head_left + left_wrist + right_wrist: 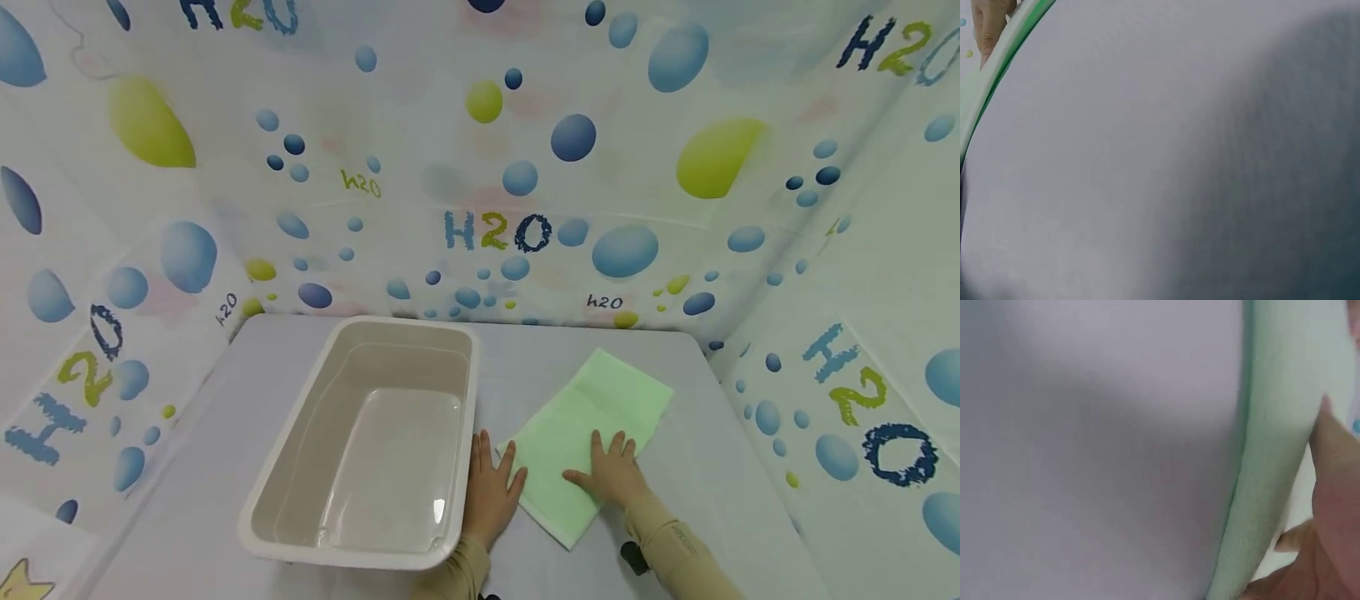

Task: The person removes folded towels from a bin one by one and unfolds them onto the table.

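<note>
A folded light green cloth (pixel 570 417) lies flat and slanted on the table. My right hand (pixel 613 475) rests on its right part, fingers spread and thumb pointing left. Between the cloth and a beige plastic basin (pixel 408 367) lies my left hand (pixel 491 496), its fingers straight and fingertips by the cloth's left edge. In the right wrist view, the thumb and fingers of the right hand (pixel 1335 506) lie over the thick folded edge of the cloth (pixel 1272 444). The left wrist view catches only the cloth's edge (pixel 991 81) and part of the right hand (pixel 988 28) in a corner.
The deep basin stands on the left of the white-covered table (pixel 540 346), close against the left forearm. Patterned curtain-like sheets (pixel 420 108) with blue and green drops enclose the back and both sides. A small black object (pixel 633 558) sits under the right wrist.
</note>
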Tool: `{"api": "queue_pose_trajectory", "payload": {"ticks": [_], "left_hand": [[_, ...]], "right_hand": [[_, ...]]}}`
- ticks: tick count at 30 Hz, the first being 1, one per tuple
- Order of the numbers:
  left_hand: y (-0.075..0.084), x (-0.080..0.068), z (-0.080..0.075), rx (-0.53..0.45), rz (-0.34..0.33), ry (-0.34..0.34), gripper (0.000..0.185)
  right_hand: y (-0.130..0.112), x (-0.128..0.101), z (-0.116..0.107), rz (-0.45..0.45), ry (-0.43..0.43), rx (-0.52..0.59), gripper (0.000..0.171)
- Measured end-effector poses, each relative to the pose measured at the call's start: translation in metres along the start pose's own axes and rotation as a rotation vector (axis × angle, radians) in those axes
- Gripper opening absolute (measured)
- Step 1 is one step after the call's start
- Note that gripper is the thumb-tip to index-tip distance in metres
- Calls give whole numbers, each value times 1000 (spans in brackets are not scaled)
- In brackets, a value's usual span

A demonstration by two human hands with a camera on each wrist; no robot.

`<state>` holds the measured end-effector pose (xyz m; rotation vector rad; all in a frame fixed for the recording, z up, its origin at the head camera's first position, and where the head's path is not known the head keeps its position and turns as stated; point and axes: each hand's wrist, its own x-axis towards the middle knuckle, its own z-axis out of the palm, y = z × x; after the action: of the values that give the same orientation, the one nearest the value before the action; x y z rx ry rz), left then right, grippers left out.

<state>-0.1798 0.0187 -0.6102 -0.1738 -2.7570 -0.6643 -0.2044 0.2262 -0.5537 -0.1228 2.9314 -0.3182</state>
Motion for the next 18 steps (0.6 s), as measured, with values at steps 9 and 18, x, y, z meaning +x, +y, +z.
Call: {"api": "queue_pose_trajectory", "payload": {"ticks": [9,18], "left_hand": [[-2,0,-4,-239,-42,82,34],[-1,0,-6,-302,-32,96,36]], "right_hand": [[1,21,-12,-104,-114,-39,106],[-1,34,-23,-126,-225,-70,114]]}}
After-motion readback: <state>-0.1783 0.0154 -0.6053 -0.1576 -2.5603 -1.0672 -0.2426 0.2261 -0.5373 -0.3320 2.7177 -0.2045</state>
